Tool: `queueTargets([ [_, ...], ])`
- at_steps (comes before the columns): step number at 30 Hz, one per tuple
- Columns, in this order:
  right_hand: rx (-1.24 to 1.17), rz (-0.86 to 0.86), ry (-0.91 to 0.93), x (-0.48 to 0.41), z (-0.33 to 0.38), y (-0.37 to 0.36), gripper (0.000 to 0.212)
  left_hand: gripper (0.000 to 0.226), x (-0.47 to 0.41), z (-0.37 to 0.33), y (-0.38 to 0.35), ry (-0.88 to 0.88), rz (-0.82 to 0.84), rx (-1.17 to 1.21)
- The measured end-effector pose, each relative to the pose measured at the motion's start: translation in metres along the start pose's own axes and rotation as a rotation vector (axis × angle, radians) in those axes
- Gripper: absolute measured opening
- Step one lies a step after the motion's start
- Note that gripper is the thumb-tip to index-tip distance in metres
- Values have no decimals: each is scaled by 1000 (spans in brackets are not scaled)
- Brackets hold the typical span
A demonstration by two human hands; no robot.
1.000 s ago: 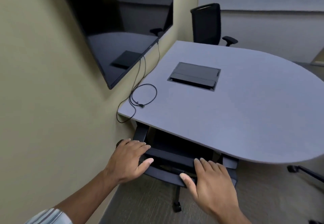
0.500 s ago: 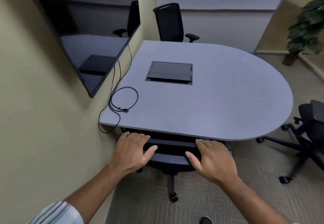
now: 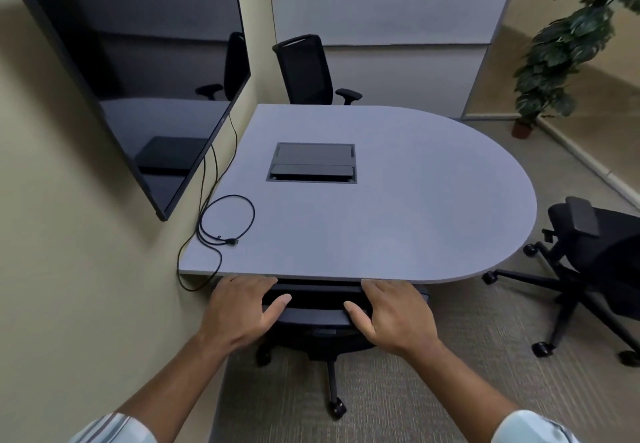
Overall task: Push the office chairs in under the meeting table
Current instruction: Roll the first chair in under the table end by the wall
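Both hands, left hand (image 3: 239, 307) and right hand (image 3: 394, 311), flat on near chair (image 3: 311, 321) back, fingers spread, not gripping. Chair has rolled in since a second ago; backrest now at worktop (image 3: 398, 207) edge, effectively done. Right chair (image 3: 595, 269) is out; far chair (image 3: 306, 70) looks tucked.

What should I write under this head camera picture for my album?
Both hands, left hand and right hand, rest on the near chair at the meeting table; another chair stands out.

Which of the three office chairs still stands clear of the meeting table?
The chair on the right, off the table's rounded end, its wheeled base fully exposed. The near chair and far chair sit at the edges.
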State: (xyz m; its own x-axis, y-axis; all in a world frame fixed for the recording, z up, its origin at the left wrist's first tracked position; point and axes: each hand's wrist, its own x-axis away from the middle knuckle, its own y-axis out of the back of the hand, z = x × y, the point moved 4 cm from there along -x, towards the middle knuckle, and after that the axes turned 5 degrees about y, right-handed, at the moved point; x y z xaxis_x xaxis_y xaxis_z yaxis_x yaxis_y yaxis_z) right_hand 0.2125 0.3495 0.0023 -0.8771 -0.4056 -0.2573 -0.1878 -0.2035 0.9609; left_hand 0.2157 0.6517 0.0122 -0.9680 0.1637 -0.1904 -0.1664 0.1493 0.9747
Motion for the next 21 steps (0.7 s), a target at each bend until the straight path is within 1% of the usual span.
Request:
queueTargets([
  [6,4,-5,6,-15,-4,-2,60,76,-17,5,0,-2,-8,-17],
  [15,-17,-11,18,-46,-6,-9,62,74,-37,19,4,34,-11,-37],
  [21,-26,-11,19,-59,4,-12,60,69,-46,32,8,24,-10,-20],
])
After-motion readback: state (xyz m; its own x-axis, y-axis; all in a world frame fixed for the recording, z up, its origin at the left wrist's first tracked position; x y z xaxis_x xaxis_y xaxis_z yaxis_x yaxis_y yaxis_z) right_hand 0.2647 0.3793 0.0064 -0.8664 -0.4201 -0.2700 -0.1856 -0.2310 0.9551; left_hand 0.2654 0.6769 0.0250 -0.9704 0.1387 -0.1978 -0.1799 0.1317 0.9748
